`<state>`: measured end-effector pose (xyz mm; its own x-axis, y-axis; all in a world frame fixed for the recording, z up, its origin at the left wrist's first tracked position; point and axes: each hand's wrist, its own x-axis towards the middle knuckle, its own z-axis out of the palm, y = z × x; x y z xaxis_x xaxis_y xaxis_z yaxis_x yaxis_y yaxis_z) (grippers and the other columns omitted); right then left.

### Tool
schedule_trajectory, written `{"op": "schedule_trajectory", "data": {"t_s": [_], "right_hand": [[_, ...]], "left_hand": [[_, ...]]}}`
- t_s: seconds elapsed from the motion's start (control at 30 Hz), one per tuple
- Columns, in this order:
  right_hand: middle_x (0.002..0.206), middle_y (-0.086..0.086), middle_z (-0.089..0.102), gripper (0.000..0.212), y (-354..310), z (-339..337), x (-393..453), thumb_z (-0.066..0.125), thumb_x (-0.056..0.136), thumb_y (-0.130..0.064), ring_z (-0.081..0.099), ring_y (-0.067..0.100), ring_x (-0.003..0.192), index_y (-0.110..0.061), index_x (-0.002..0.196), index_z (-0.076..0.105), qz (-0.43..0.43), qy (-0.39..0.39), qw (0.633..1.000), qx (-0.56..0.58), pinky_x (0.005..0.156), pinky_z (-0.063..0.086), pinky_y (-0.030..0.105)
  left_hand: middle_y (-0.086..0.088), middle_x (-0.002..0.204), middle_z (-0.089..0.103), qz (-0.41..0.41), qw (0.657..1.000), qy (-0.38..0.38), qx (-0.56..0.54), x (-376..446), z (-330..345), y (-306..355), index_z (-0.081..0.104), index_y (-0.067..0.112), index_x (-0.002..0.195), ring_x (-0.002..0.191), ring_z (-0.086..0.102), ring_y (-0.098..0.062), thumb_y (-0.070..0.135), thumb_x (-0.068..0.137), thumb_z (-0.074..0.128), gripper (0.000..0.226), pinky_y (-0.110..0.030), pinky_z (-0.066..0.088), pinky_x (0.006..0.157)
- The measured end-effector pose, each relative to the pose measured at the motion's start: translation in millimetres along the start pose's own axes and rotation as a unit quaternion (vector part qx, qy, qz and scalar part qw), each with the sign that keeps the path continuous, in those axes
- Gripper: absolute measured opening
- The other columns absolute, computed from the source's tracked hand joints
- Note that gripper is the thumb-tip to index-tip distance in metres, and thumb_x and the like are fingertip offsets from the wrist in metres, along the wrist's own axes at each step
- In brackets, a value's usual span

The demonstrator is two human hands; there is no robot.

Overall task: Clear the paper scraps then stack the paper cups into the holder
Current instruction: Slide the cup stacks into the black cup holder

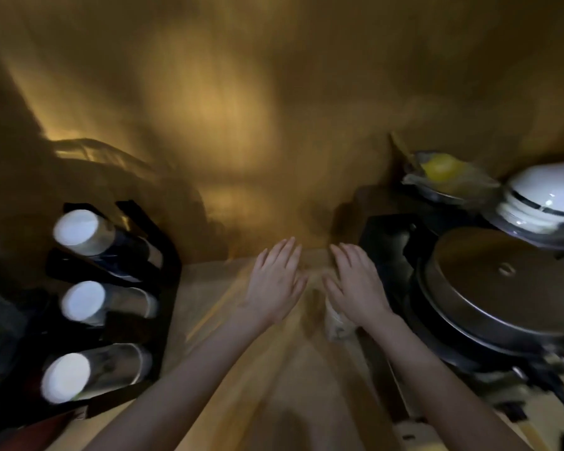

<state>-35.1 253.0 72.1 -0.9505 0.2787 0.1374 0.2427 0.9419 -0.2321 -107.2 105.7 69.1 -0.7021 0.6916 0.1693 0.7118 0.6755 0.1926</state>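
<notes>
The head view is blurred by motion. My left hand [275, 281] and my right hand [355, 283] lie flat, palms down, side by side over the wooden counter [209, 288], fingers stretched towards the back wall, holding nothing. A pale crumpled thing, perhaps a paper scrap or cup [337, 323], shows just under my right wrist; the blur hides what it is. At the left stands a black cup holder [163, 271] with three slots, each holding a stack of paper cups [79, 231] lying with white bottoms towards me.
On the right a round metal lid [502, 281] covers a pot on a black cooker. Behind it are a white lidded appliance [547, 196] and a bowl with something yellow [443, 169]. A brown wall [274, 92] closes the back.
</notes>
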Motion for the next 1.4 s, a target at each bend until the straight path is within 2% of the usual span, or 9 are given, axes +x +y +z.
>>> {"op": "schedule_trajectory", "data": {"t_s": [0.37,0.47,0.57,0.7,0.9,1.07,1.17,1.33,1.4], "right_hand": [[0.131,0.019,0.043,0.049,45,39,-40,0.045,0.093,-0.03,0.049,0.033,0.118,-0.004,0.132,0.032,0.238,-0.067,0.96,0.133,0.094,0.045,0.042],[0.125,0.026,0.054,0.042,50,46,-40,0.045,0.093,-0.028,0.057,0.04,0.111,0.0,0.124,0.04,0.299,-0.085,0.929,0.2,0.093,0.049,0.045],[0.123,0.028,0.058,0.036,54,50,-40,0.045,0.092,-0.021,0.057,0.041,0.111,0.001,0.121,0.047,0.337,-0.074,0.894,0.287,0.094,0.049,0.046],[0.108,0.026,0.065,0.029,53,49,-39,0.046,0.088,-0.016,0.064,0.042,0.094,-0.005,0.113,0.054,0.331,-0.05,0.88,0.336,0.078,0.055,0.048],[0.08,0.017,0.067,0.027,21,23,-31,0.049,0.087,-0.01,0.061,0.03,0.053,-0.008,0.111,0.06,0.244,0.003,0.888,0.391,0.053,0.052,0.038],[0.071,0.003,0.062,0.03,-27,6,-37,0.058,0.087,-0.015,0.058,0.013,0.061,-0.021,0.117,0.062,0.109,0.02,0.881,0.459,0.058,0.053,0.026],[0.072,-0.007,0.059,0.027,-50,-2,-41,0.056,0.091,-0.02,0.056,0.003,0.058,-0.027,0.117,0.058,0.057,-0.014,0.863,0.502,0.05,0.047,0.014],[0.093,0.006,0.064,0.019,-89,0,-44,0.04,0.096,-0.033,0.06,0.013,0.07,-0.04,0.089,0.056,0.056,-0.159,0.851,0.498,0.056,0.042,0.01],[0.097,0.006,0.064,0.015,-108,3,-47,0.044,0.088,-0.04,0.06,0.016,0.075,-0.035,0.092,0.058,0.044,-0.188,0.84,0.507,0.061,0.043,0.013]], "left_hand": [[-0.027,0.12,0.058,-0.183,0.954,-0.173,-0.161,20,62,63,0.049,-0.003,0.114,0.11,0.054,-0.04,0.035,0.094,0.036,0.045,-0.041,0.045,0.087],[-0.029,0.1,0.068,-0.244,0.894,-0.225,-0.3,24,71,61,0.061,-0.009,0.1,0.095,0.063,-0.039,0.027,0.092,0.043,0.041,-0.032,0.047,0.071],[-0.008,0.063,0.064,-0.309,0.813,-0.251,-0.425,22,74,56,0.062,0.003,0.083,0.05,0.062,-0.016,0.021,0.089,0.049,0.023,-0.017,0.04,0.039],[0.004,0.042,0.063,-0.32,0.774,-0.236,-0.493,14,65,49,0.056,0.006,0.089,0.035,0.058,-0.003,0.021,0.09,0.048,0.016,-0.019,0.041,0.045],[-0.015,0.077,0.074,-0.401,0.543,-0.283,-0.681,-6,33,20,0.048,0.001,0.12,0.072,0.071,-0.025,0.062,0.084,0.033,0.073,-0.033,0.057,0.063],[-0.02,0.1,0.072,-0.334,0.382,-0.261,-0.821,-41,-1,-6,0.05,0.003,0.123,0.087,0.072,-0.031,0.068,0.069,0.049,0.084,-0.035,0.061,0.067],[-0.021,0.116,0.063,-0.313,0.404,-0.202,-0.836,-62,-26,-21,0.05,0.008,0.124,0.087,0.07,-0.034,0.058,0.066,0.057,0.078,-0.036,0.06,0.074],[-0.011,0.1,0.07,-0.301,0.644,-0.06,-0.701,-104,-56,-46,0.058,0.001,0.116,0.08,0.07,-0.018,0.036,0.068,0.07,0.061,-0.022,0.059,0.07],[-0.008,0.096,0.07,-0.287,0.7,-0.012,-0.654,-123,-68,-58,0.061,-0.001,0.112,0.079,0.068,-0.012,0.027,0.07,0.074,0.051,-0.017,0.056,0.066]]}}
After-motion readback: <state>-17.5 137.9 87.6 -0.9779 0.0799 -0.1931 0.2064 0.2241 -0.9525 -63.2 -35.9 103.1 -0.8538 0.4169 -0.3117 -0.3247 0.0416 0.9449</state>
